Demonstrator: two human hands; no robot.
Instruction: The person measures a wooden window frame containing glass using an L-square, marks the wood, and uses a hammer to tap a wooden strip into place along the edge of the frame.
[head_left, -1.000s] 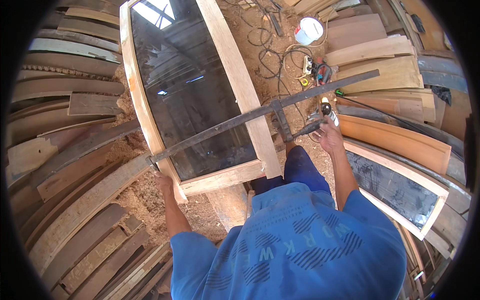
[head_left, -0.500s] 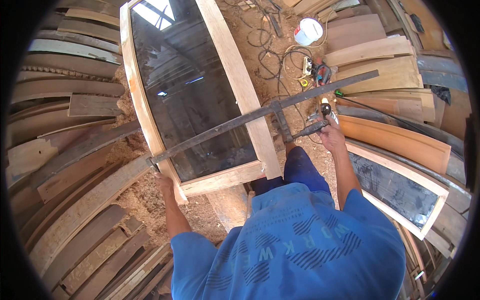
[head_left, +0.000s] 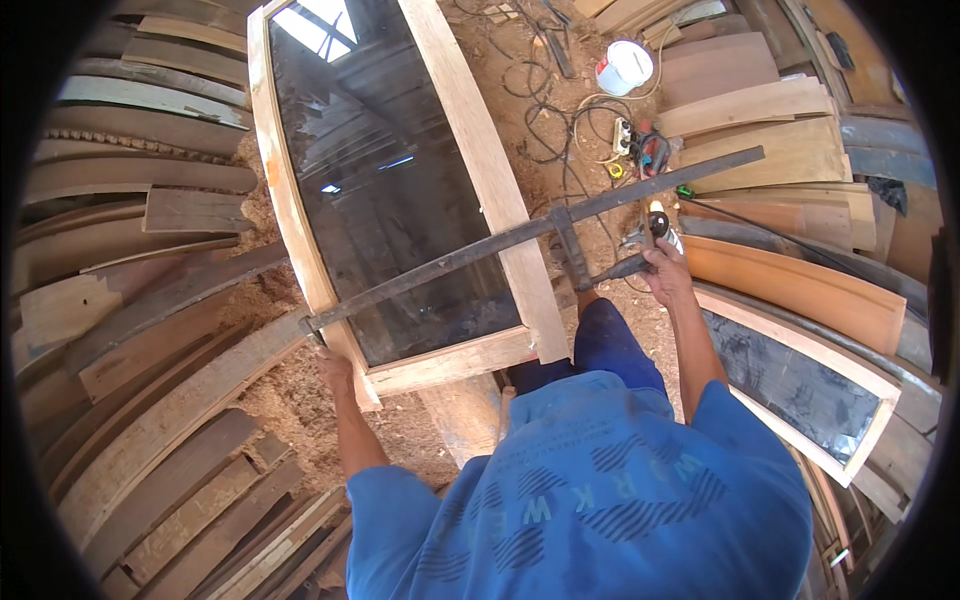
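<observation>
A long dark metal bar clamp (head_left: 430,273) lies slantwise across a pale wooden frame (head_left: 480,150) that holds dark, reflective glass (head_left: 375,170). My left hand (head_left: 336,368) is closed around the clamp's end jaw, by the frame's left side near its lower corner. On the other side, my right hand (head_left: 668,274) grips the screw handle of the clamp's sliding jaw (head_left: 569,245). That jaw stands just off the frame's right side. Parts of the left fingers are hidden beneath the jaw.
Stacked boards (head_left: 150,180) line the left, with more planks (head_left: 760,110) at the right. A smaller glazed frame (head_left: 800,385) leans at the right. A white bucket (head_left: 624,68), tangled cables (head_left: 545,110) and a power strip (head_left: 621,137) lie on the shavings-strewn floor.
The whole view has shifted slightly, so the frame and clamp appear a little further right. Both hands keep their hold on the clamp.
</observation>
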